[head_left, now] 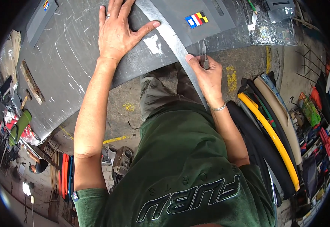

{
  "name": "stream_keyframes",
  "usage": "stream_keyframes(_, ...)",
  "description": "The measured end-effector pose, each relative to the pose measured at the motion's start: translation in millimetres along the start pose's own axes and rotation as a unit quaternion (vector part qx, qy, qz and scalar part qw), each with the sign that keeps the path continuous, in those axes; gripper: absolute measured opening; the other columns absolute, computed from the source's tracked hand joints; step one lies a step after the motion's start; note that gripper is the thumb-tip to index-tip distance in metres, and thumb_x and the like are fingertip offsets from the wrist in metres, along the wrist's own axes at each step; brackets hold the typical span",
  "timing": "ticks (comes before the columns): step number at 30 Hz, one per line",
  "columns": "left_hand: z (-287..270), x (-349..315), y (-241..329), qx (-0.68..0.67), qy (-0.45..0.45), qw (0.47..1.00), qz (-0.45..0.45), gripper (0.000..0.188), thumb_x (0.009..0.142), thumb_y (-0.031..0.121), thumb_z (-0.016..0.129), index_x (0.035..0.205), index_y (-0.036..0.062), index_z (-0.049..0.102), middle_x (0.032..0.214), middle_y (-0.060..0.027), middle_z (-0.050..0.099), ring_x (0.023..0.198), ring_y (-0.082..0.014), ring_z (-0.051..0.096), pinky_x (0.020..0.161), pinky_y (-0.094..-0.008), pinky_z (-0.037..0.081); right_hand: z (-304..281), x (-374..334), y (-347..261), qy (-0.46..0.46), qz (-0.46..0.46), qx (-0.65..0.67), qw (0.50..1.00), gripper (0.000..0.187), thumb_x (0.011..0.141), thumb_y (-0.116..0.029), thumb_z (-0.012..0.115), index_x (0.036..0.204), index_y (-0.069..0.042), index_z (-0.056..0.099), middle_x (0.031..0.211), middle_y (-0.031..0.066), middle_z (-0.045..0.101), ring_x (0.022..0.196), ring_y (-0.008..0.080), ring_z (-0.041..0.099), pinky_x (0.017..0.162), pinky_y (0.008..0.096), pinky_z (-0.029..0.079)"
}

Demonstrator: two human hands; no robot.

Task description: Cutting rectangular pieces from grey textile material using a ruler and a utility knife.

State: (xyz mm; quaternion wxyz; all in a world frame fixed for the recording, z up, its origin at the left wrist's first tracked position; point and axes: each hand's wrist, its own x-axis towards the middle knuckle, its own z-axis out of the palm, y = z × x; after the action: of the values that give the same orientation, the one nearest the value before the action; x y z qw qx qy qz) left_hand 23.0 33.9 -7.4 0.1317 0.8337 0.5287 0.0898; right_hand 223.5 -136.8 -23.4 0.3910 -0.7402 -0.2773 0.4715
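A long metal straightedge lies across the grey table, its near end jutting past the front edge. My left hand rests flat with fingers spread, left of the strip, the thumb tip reaching its edge. Closed around a utility knife, my right hand sits at the table's front edge, blade pointing away from me. Its thumb lies against the straightedge. Right of the strip is a grey sheet with a multicoloured flag patch and a dark slot.
Another grey piece with a flag patch lies far left, near a worn wooden stick. Clear plastic packaging is at the table's right. Rolls of material, one yellow, stand at my right. A person is at the far left.
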Motion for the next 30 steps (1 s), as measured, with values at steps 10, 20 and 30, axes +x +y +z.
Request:
stream_keyframes(10, -0.7, 0.1, 0.1, -0.006, 0.003, 1.0, 0.005, 0.098, 0.075, 0.056, 0.083, 0.149, 0.0021, 0.048, 0.158, -0.0234, 0.042, 0.151, -0.042, 0.032, 0.126, -0.056, 0.02, -2.1, 0.0, 1.1, -0.008, -0.001, -0.014, 1.0, 0.029, 0.09, -0.026, 0.083, 0.081, -0.001, 0.072, 0.066, -0.0083, 0.056, 0.064, 0.0021, 0.046, 0.059, 0.0225, 0.038)
stream_keyframes(20, 2.7, -0.3, -1.4, -0.003, 0.008, 1.0, 0.007, 0.099, 0.075, 0.058, 0.082, 0.149, 0.0019, 0.047, 0.157, -0.0241, 0.043, 0.15, -0.0425, 0.033, 0.125, -0.0561, 0.021, -3.7, 0.2, -3.3, -0.01, 0.0, -0.022, 1.0, 0.031, 0.091, -0.029, 0.083, 0.082, -0.001, 0.073, 0.064, -0.0073, 0.053, 0.063, 0.0037, 0.043, 0.058, 0.0245, 0.037)
stream_keyframes(30, -1.9, 1.5, -1.0, 0.003, 0.003, 1.0, 0.001, 0.1, 0.074, 0.06, 0.082, 0.148, 0.0018, 0.048, 0.156, -0.0249, 0.043, 0.15, -0.0436, 0.034, 0.125, -0.0573, 0.021, -2.1, 1.0, -3.0, -0.004, 0.006, -0.044, 0.999, 0.03, 0.091, -0.028, 0.083, 0.084, -0.001, 0.072, 0.067, -0.0062, 0.057, 0.065, 0.0035, 0.047, 0.06, 0.0239, 0.04)
